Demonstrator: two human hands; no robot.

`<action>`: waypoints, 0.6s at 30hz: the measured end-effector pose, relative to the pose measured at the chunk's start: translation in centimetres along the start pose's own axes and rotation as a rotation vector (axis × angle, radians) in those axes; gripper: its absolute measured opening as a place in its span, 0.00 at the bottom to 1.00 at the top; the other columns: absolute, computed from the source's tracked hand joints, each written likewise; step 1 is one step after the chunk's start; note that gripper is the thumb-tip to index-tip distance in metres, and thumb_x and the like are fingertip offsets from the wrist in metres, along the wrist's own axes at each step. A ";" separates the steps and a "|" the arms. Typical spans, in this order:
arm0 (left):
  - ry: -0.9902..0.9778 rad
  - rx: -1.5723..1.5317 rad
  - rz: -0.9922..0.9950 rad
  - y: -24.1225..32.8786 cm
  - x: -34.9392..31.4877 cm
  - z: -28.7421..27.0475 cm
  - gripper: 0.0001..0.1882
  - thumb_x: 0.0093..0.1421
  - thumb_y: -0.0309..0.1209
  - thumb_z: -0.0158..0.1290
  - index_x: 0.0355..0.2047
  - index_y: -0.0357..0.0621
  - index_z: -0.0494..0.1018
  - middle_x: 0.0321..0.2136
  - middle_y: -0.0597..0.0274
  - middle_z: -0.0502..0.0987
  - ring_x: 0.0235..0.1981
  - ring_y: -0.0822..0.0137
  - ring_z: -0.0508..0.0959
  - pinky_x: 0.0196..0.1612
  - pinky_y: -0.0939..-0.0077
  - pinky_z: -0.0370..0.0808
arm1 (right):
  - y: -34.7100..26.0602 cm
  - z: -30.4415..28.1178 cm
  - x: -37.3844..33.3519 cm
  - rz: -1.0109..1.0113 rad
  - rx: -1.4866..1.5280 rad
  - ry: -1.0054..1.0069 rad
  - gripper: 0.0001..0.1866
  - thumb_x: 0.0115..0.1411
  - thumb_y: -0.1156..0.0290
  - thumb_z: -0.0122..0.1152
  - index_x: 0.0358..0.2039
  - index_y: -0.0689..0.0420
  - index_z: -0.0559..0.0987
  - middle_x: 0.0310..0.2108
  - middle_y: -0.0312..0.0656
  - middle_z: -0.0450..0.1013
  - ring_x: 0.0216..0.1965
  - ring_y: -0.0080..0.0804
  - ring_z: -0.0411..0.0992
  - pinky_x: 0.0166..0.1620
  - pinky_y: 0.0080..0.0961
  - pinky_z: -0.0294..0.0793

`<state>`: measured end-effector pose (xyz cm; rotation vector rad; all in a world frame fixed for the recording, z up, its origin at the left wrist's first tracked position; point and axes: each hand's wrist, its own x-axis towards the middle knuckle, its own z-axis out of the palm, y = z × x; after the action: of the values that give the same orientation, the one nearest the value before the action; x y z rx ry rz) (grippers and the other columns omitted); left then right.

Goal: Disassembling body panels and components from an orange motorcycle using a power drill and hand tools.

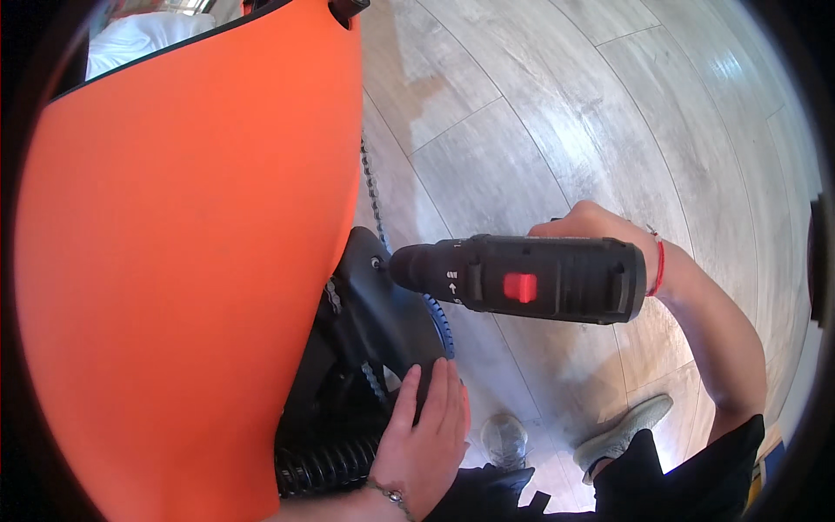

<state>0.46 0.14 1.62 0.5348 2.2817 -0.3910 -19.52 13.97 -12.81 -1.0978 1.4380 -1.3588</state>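
Note:
In my right hand (600,224) is a black cordless drill (557,278) with a red slide switch on top; my fingers wrap its grip, mostly hidden under the body. Its chuck points left, close to a bolt (376,263) in a black plastic chain guard (383,304); I cannot tell whether the two touch. My left hand (428,426) lies on the guard's lower end, fingers stretched out and the thumb apart. A chain (372,187) runs behind the guard, and a blue toothed ring (441,326) shows at its right edge.
A large orange body panel (183,244) fills the left side, right beside the guard. Below it sits a black coil spring (326,465). Grey wood-look flooring (574,113) spreads to the right. My shoes (626,435) stand at the lower edge. White cloth (143,39) shows at the top left.

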 end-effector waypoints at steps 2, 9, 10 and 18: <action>0.005 0.003 0.000 0.1 0.0 0.1 0.21 0.56 0.35 0.42 0.48 0.37 0.67 0.49 0.50 0.68 0.57 0.53 0.61 0.60 0.50 0.52 | 0.6 0.3 -0.1 -0.019 0.013 0.018 0.13 0.42 0.66 0.61 0.21 0.59 0.68 0.12 0.47 0.65 0.17 0.47 0.65 0.22 0.30 0.64; -0.016 0.002 -0.024 0.3 -0.1 -0.3 0.28 0.51 0.43 0.50 0.48 0.37 0.67 0.51 0.52 0.67 0.57 0.53 0.60 0.61 0.52 0.52 | 0.1 -0.1 0.2 0.033 -0.060 0.006 0.13 0.42 0.67 0.62 0.22 0.60 0.69 0.13 0.46 0.67 0.17 0.45 0.65 0.22 0.29 0.65; -0.021 0.008 -0.041 0.3 -0.3 -0.5 0.30 0.50 0.45 0.52 0.48 0.37 0.67 0.50 0.52 0.67 0.57 0.53 0.60 0.61 0.52 0.53 | -0.5 -0.5 0.7 -0.013 0.018 -0.014 0.12 0.43 0.68 0.62 0.23 0.60 0.69 0.14 0.46 0.67 0.17 0.45 0.65 0.23 0.29 0.65; -0.065 0.070 0.047 -0.1 0.1 0.5 0.25 0.59 0.40 0.41 0.52 0.36 0.65 0.53 0.50 0.64 0.59 0.50 0.57 0.62 0.50 0.49 | 0.1 -0.9 -0.1 -0.051 -0.051 0.018 0.16 0.42 0.68 0.63 0.32 0.59 0.76 0.19 0.46 0.72 0.20 0.43 0.70 0.27 0.27 0.70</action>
<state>0.65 -0.16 1.26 0.6015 2.1954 -0.4592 -20.34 14.24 -12.85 -1.1652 1.4738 -1.3774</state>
